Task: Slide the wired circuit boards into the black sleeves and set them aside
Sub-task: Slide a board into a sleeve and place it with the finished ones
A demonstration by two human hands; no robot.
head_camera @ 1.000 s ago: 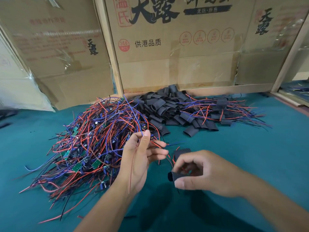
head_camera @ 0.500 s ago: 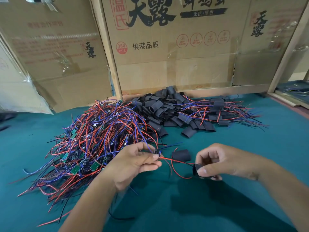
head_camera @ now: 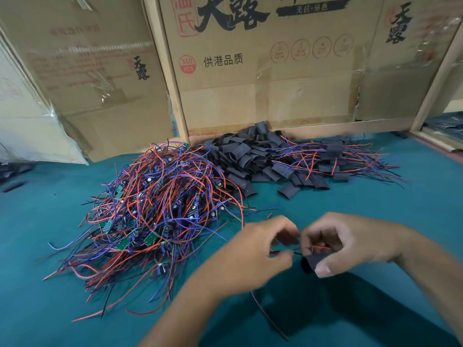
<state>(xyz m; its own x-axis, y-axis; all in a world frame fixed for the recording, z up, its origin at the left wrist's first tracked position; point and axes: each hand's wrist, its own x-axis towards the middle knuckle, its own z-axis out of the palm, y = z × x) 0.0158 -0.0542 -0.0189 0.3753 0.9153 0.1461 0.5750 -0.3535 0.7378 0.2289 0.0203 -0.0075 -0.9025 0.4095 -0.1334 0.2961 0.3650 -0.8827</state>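
Note:
My right hand (head_camera: 350, 244) pinches a black sleeve (head_camera: 312, 261) between thumb and fingers above the teal table. My left hand (head_camera: 253, 256) pinches the red and black wires (head_camera: 283, 252) of a circuit board; the wires run into the sleeve, and the board itself is hidden by my fingers. The two hands nearly touch. A big tangle of wired circuit boards (head_camera: 155, 216) with red, blue and black leads lies to the left. Behind it sits a pile of loose black sleeves (head_camera: 250, 161), and sleeved boards (head_camera: 333, 161) with wires lie at the back right.
Large cardboard boxes (head_camera: 263, 71) stand along the back of the teal table (head_camera: 375, 209). A wooden frame (head_camera: 436, 73) rises at the right. One thin black wire (head_camera: 270, 319) trails down between my forearms. Dark objects (head_camera: 15, 186) lie at the far left edge.
My hands have come together: the left hand brought the wired board rightward to the sleeve held by the right hand, and the wires now enter the sleeve.

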